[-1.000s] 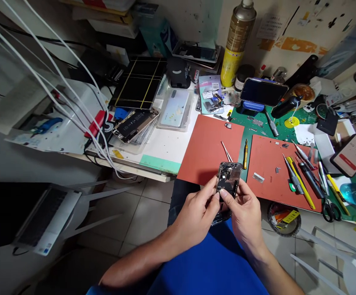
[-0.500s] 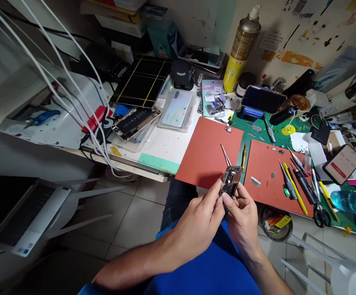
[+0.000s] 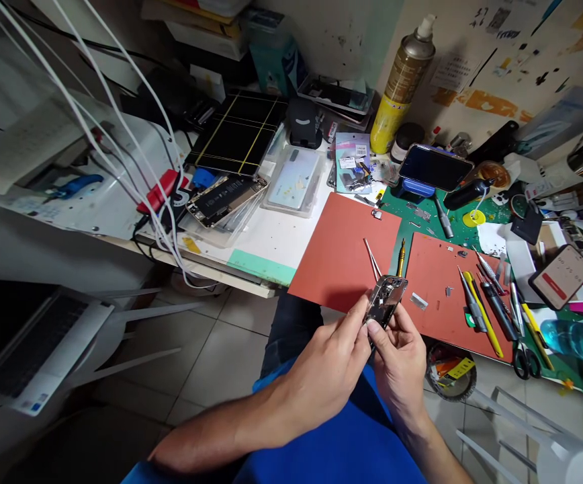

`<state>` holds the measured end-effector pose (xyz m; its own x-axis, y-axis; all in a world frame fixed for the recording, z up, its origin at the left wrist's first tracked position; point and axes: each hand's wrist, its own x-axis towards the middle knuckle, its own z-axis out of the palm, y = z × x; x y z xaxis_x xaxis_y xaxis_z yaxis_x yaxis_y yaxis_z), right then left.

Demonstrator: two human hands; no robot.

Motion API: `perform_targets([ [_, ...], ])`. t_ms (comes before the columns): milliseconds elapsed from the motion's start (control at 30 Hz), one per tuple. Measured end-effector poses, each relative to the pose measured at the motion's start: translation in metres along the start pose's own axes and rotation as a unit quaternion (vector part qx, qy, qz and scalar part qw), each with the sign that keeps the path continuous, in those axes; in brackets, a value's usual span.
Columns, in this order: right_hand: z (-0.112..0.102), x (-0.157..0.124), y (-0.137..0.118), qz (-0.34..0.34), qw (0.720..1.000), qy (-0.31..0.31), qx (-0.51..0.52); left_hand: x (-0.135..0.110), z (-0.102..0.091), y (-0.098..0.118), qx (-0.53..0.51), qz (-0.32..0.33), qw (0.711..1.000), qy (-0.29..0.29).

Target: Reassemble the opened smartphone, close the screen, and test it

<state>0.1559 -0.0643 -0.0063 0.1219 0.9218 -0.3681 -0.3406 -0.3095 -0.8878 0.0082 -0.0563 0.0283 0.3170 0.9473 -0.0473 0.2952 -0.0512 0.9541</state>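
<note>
Both hands hold an opened phone body (image 3: 387, 300) with bare circuitry, tilted, just in front of the desk edge. My left hand (image 3: 329, 366) pinches its left side with thumb and fingers. My right hand (image 3: 403, 359) cradles it from below and the right, thumb pressed on its lower part. Tweezers (image 3: 373, 259) and a yellow-handled screwdriver (image 3: 401, 257) lie just beyond the phone, on and between the two red mats (image 3: 342, 249).
Several screwdrivers and picks (image 3: 487, 302) lie on the right red mat. A spray can (image 3: 399, 81), a phone on a stand (image 3: 435, 168), another phone (image 3: 558, 275), an opened phone (image 3: 223, 200) and white cables (image 3: 120, 148) crowd the desk. A laptop (image 3: 39, 343) rests lower left.
The phone body has tilted and shifted slightly right and up in my hands. The view has moved a little; both hands keep their grip.
</note>
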Motion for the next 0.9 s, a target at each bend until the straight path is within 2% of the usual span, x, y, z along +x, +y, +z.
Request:
perform_targets([
  [200,-0.0007,-0.0017,0.0034,-0.017,1.000,0.021,-0.008,0.0023,-0.0028,0.0012,0.006,0.006,1.000,-0.013],
  [367,-0.0013,-0.0031,0.0051,-0.030,0.999,0.038,-0.001,0.0044,-0.0049,0.0027,0.000,-0.034,0.999,-0.039],
  [633,0.0012,-0.0030,0.0042,-0.043,0.998,0.042,0.005,0.0082,-0.0015,-0.0003,-0.043,-0.048,0.998,-0.012],
  [900,0.0032,-0.0046,0.0008,-0.036,0.999,0.038,0.002,0.0083,-0.0005,-0.0009,-0.070,-0.075,0.995,-0.010],
])
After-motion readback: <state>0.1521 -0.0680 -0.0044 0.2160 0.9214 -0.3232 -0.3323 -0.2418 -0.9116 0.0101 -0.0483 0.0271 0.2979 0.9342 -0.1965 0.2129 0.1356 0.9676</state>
